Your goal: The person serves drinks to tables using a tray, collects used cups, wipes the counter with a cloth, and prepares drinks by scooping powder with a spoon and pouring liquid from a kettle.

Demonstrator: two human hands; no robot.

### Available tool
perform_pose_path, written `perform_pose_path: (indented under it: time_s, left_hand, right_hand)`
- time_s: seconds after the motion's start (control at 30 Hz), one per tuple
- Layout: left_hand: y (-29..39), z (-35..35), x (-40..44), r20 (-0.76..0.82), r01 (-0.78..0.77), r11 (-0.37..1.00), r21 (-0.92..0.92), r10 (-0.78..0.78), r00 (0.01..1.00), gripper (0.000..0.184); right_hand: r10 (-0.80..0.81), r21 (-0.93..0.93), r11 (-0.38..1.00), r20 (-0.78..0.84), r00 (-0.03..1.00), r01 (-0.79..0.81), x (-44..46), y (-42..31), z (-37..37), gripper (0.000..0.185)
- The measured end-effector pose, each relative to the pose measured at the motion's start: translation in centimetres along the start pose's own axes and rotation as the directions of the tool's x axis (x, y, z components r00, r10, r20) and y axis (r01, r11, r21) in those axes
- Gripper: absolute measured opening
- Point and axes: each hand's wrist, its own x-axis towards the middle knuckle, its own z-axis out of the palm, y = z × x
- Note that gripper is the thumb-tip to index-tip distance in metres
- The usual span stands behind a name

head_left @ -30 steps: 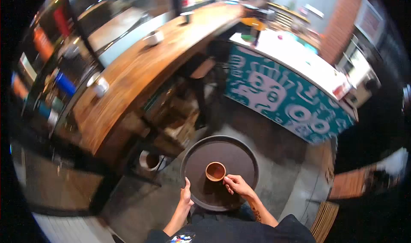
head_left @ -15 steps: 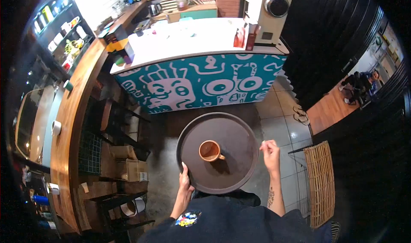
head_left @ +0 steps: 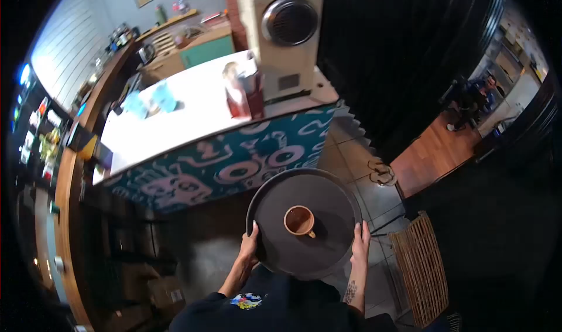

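A round dark tray (head_left: 310, 256) is held level in front of my body. Near its middle stands a brown cup (head_left: 299, 220), upright, its handle pointing down and right. My left hand (head_left: 249, 245) grips the tray's left edge, thumb over the rim. At the right edge, my right hand (head_left: 360, 242) holds the rim with its thumb up. The fingers beneath the tray are hidden. Neither hand touches the cup.
Ahead is a white-topped counter (head_left: 175, 121) with a patterned teal front and a cream machine (head_left: 283, 45). A wooden bar (head_left: 73, 238) runs along the left. To the right are a woven chair (head_left: 419, 269) and a doorway with a seated person (head_left: 477, 95).
My right hand has let go of the cup's handle and taken hold of the tray's right rim. The view has turned right, and the counter is nearer.
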Motion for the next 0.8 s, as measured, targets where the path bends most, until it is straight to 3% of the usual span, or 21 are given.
perform_pose_path:
  time_s: [0.03,0.1,0.23,0.3,0.4,0.43,0.5,0.53,0.57,0.63,0.67,0.7,0.73,0.77,0.8]
  left_hand:
    - [0.6,1.9,1.4,-0.052,0.011,0.996,0.09,-0.006,0.999,0.062]
    - [0.2,4.4,7.1,0.061,-0.022,0.995,0.1,0.016,0.998,0.064]
    - [5.7,15.3,11.1,0.123,0.0,0.945,0.328,-0.043,0.991,0.062]
    - [7.7,20.5,12.3,0.181,-0.116,0.898,0.424,0.041,0.983,0.061]
    - [8.5,26.3,16.6,0.266,-0.15,0.824,0.546,-0.001,0.964,0.065]
    - [8.7,28.1,17.8,0.263,-0.144,0.824,0.549,-0.007,0.965,0.065]
    - [10.2,32.8,18.4,0.183,0.019,0.783,0.622,-0.169,0.968,0.076]
    - [9.9,34.6,20.0,0.129,0.03,0.76,0.649,-0.149,0.98,0.082]
    - [10.2,37.2,19.7,0.177,-0.05,0.818,0.574,-0.064,0.982,0.081]
    - [5.4,37.4,26.9,0.364,-0.377,0.827,0.417,0.228,0.903,0.055]
    - [6.4,39.8,26.6,0.348,-0.374,0.83,0.415,0.235,0.908,0.055]
    - [7.6,42.2,26.4,0.233,-0.237,0.888,0.394,0.153,0.96,0.052]
    - [8.8,44.5,26.6,0.119,-0.093,0.931,0.352,0.054,0.991,0.049]
    - [8.2,45.0,29.0,0.106,-0.1,0.934,0.344,0.067,0.992,0.049]
    - [6.6,44.4,32.6,0.208,-0.222,0.93,0.294,0.164,0.964,0.05]
  right_hand:
    - [0.008,0.021,1.0,-0.048,0.999,-0.007,1.3,-0.6,-0.4,0.069]
    - [0.004,0.027,1.0,-0.142,0.99,0.0,4.3,-2.1,-1.1,0.068]
    - [0.0,0.036,0.999,-0.298,0.955,0.011,9.8,-6.1,-3.3,0.066]
    - [0.005,0.037,0.999,-0.357,0.934,0.009,12.7,-7.7,-4.4,0.065]
    - [0.011,0.034,0.999,-0.412,0.911,0.003,17.9,-9.6,-6.1,0.064]
    - [0.005,0.03,1.0,-0.421,0.907,0.009,19.7,-10.3,-6.6,0.064]
    - [-0.015,0.037,0.999,-0.426,0.905,0.034,23.1,-11.7,-7.3,0.063]
    - [0.015,0.067,0.998,-0.435,0.9,0.016,25.7,-12.7,-8.0,0.061]
    - [0.042,0.1,0.995,-0.442,0.896,0.003,28.4,-13.5,-8.6,0.06]
    - [-0.032,0.036,0.998,-0.397,0.917,0.051,34.3,-13.3,-10.3,0.059]
    - [-0.102,-0.021,0.995,-0.366,0.925,0.102,37.1,-13.4,-11.0,0.058]
    - [-0.176,-0.066,0.984,-0.332,0.927,0.163,40.1,-13.3,-11.5,0.057]
    - [-0.13,-0.023,0.991,-0.373,0.919,0.131,41.6,-15.8,-11.0,0.054]
    - [-0.135,-0.021,0.991,-0.354,0.925,0.136,44.3,-16.7,-11.0,0.054]
    - [-0.161,-0.035,0.987,-0.344,0.925,0.159,47.4,-17.2,-10.8,0.051]
